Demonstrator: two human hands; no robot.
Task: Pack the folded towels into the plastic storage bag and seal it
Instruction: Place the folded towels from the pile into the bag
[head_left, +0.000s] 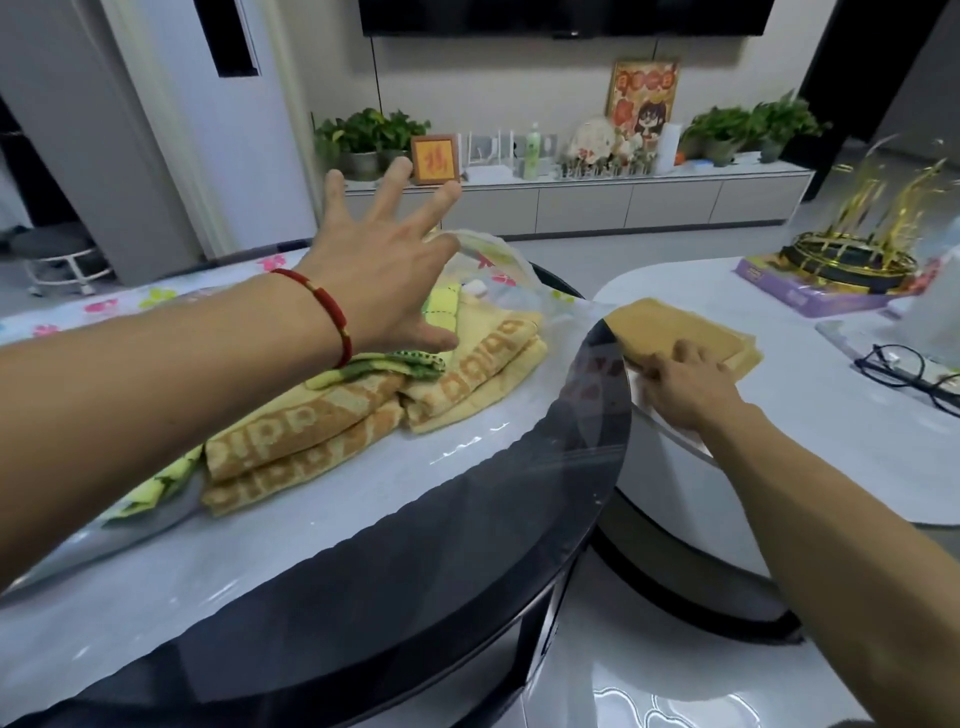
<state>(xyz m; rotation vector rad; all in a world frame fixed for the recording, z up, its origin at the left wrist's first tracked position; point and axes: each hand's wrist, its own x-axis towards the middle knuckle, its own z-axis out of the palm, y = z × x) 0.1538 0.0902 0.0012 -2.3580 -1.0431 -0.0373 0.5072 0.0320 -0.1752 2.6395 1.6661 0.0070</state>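
head view: right hand (685, 387) pinching flat tan terry towel (680, 327).

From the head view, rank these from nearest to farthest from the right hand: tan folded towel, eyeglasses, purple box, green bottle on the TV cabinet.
1. tan folded towel: under the right hand.
2. eyeglasses: on the table, to its right.
3. purple box: farther back on the right.
4. green bottle: across the room.

Towels (374, 415) lie left of the lone towel (675, 325).
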